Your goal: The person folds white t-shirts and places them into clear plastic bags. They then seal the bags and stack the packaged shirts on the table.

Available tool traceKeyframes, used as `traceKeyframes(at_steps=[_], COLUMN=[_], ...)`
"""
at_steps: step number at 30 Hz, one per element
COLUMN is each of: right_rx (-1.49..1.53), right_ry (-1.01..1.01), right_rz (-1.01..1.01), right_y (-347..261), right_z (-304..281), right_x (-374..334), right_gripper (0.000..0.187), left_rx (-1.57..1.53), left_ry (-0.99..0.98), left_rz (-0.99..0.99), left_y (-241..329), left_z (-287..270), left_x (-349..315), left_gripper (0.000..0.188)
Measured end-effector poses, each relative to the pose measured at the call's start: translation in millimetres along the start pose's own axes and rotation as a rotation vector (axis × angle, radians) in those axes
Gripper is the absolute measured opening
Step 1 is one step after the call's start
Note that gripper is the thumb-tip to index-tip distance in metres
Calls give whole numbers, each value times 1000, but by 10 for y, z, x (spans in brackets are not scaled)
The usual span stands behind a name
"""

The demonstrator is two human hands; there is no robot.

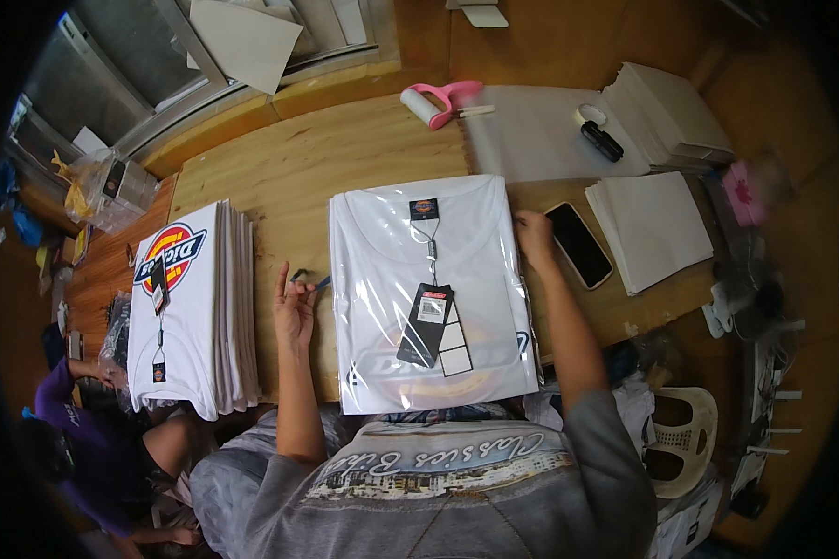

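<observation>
In front of me lies a folded white T-shirt [375, 270] inside a clear plastic bag [522, 380], its neckline toward the far side. A black hang tag [426, 326] hangs from a cord at the collar label and rests on the shirt's front. My left hand [295, 307] is just left of the bag, index finger raised, the other fingers closed on a small blue-and-black tool [323, 283] whose kind is unclear. At the bag's upper right edge, my right hand [535, 238] has its fingers curled against the plastic; the fingertips are partly hidden.
A stack of folded white T-shirts [233, 317] stands on the left. To the right are a phone [580, 246], white sheets [651, 228] and a taller sheet stack [667, 116]. A pink-handled roller [438, 102] lies at the back. Another person [75, 438] sits at lower left.
</observation>
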State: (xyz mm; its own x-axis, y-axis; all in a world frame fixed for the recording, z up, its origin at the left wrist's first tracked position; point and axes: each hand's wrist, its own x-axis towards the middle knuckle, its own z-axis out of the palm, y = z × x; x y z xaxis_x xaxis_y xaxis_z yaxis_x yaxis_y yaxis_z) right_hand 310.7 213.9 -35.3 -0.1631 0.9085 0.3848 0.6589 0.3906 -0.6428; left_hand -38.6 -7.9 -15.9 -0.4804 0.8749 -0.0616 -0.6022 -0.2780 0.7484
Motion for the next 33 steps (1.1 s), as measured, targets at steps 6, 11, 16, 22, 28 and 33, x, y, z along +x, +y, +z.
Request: traceKeyframes(at_steps=[6,11,16,22,28,33], right_rx=[504,739,1120,1009,600,1172], right_ry=[-353,-104,-16,-20,79,183], right_rz=[619,723,826,650,333,683], right_y=[78,91,-230,-598,-826,-725], right_z=[-906,-1188,-754,-278,-123,-35], right_x=[-856,-1146,-790,-824,-1076,-1299], right_gripper=[14,16,21,17,10,10], left_rx=[-18,-18,83,460,895,1171], left_ry=[-10,-80,-205,-637,-1085,-977], left_rz=[18,53,198,185,100,224], left_y=[136,300,500,748,-449,-1234], left_z=[-187,-76,458,1630,2466,2199], left_x=[-472,-518,35,66,-331,-437], left_gripper=[16,12,12,26,23,11])
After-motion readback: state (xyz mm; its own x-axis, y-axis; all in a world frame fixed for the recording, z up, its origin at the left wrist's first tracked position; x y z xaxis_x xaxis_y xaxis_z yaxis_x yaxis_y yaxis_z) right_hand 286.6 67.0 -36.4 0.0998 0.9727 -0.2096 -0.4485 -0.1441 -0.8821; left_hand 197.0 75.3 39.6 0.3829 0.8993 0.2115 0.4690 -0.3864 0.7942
